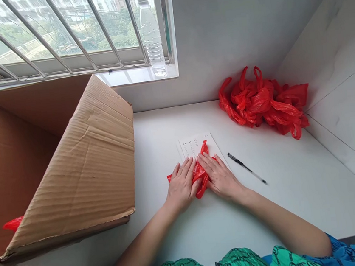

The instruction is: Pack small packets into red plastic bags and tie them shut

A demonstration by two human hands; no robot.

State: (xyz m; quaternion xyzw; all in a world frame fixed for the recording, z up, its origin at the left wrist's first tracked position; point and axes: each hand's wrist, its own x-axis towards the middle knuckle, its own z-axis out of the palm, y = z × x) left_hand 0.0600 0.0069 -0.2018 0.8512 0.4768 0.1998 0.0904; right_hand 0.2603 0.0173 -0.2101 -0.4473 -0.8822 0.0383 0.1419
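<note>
A crumpled red plastic bag (200, 174) lies in front of me, over the lower part of a sheet of paper (210, 141) with writing on it. My left hand (183, 182) rests flat on the bag's left side, fingers stretched out. On its right side lies my right hand (220, 174), also flat with fingers extended. Both hands press on the bag from above, and much of it is hidden under them. Its red tip sticks up past my right fingertips. A black-capped pen (247, 167) lies just right of my right hand.
A large open cardboard box (100, 159) stands at the left, with a bit of red plastic (13, 224) showing inside. A heap of red plastic bags (264, 104) lies by the wall at the back right. A clear bottle (153, 37) stands on the sill of the barred window.
</note>
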